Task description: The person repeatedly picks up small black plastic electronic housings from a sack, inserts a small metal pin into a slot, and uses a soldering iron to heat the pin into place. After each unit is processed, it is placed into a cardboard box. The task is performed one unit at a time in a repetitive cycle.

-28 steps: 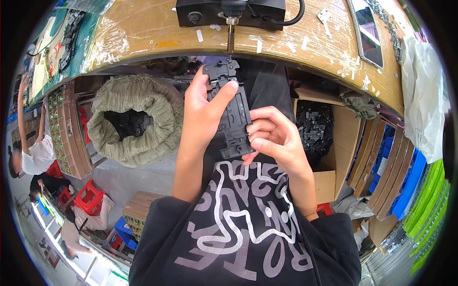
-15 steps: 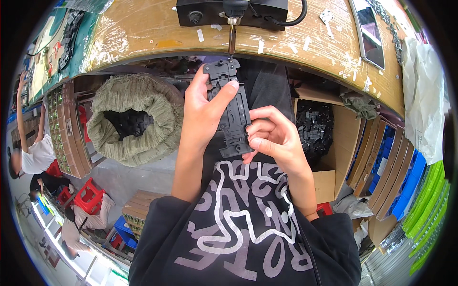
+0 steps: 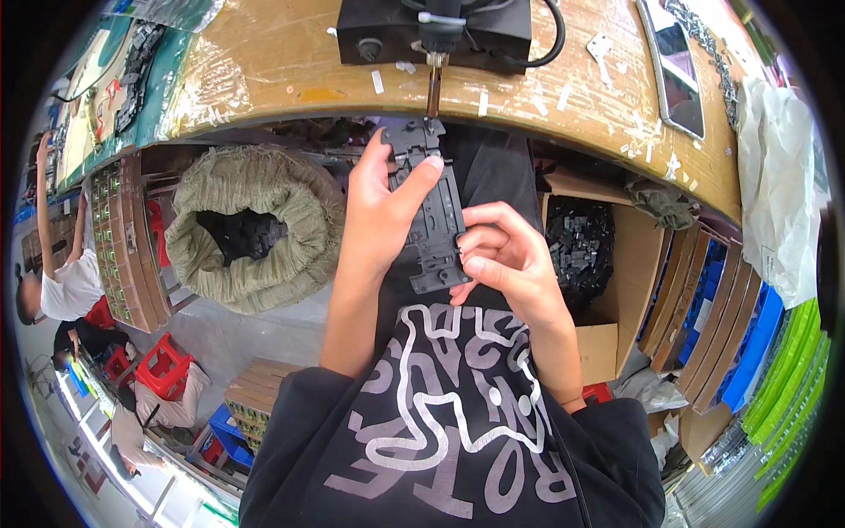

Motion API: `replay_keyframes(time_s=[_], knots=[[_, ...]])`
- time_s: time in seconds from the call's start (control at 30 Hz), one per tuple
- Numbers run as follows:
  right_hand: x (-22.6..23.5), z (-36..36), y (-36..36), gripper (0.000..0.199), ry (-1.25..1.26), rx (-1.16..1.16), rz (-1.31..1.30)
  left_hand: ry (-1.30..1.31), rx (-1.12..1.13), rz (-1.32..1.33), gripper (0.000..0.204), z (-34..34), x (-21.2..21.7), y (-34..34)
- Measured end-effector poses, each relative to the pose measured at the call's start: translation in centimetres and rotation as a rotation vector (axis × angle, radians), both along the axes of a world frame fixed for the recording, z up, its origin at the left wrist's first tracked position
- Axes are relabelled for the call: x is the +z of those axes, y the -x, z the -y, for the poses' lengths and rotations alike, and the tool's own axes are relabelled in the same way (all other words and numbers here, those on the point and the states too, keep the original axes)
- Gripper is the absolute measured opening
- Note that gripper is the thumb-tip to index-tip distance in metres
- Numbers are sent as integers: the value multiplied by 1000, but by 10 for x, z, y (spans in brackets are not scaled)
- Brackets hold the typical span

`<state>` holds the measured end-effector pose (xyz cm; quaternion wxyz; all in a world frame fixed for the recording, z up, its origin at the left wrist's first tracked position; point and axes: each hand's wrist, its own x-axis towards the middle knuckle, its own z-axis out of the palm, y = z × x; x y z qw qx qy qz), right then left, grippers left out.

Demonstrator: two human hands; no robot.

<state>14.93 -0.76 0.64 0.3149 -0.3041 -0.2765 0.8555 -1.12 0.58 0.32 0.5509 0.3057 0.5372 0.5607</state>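
A long black plastic part [image 3: 437, 222], moulded with ribs and holes, is held between my hands in front of the bench edge. My left hand [image 3: 380, 207] grips its upper left side, the thumb lying across the top face and the fingers behind. At its lower right edge, my right hand [image 3: 510, 260] pinches it with curled fingers and thumb. A tool with a thin metal shaft [image 3: 434, 88] points toward me from a black unit [image 3: 370, 35] on the bench. Its tip meets the upper end of the part; whether they touch, I cannot tell.
Left of my lap stands a green woven sack [image 3: 255, 167] with black parts inside. On the right is a cardboard box [image 3: 635, 264] of small black pieces. A phone [image 3: 676, 79] and white scraps lie on the bench [image 3: 264, 62]. Another person [image 3: 66, 286] works far left.
The view has shifted slightly, so the bench and tool sit a little lower. Both hands keep the same hold on the black part, its upper end still at the tool's tip.
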Motion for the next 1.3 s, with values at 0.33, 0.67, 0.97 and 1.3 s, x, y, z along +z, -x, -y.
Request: replay_keyframes(time_s=[0.33, 0.67, 0.97, 1.3], knots=[[6, 1, 0, 34, -17, 8, -14, -89, 17, -75, 22, 2, 2, -1], [2, -1, 0, 29, -68, 28, 0, -35, 13, -65, 20, 1, -3, 2], [8, 1, 0, 29, -89, 0, -24, -2, 10, 26, 17, 2, 7, -1], [4, 1, 0, 28, -82, -5, -22, -15, 42, 55, 16, 0, 3, -4]])
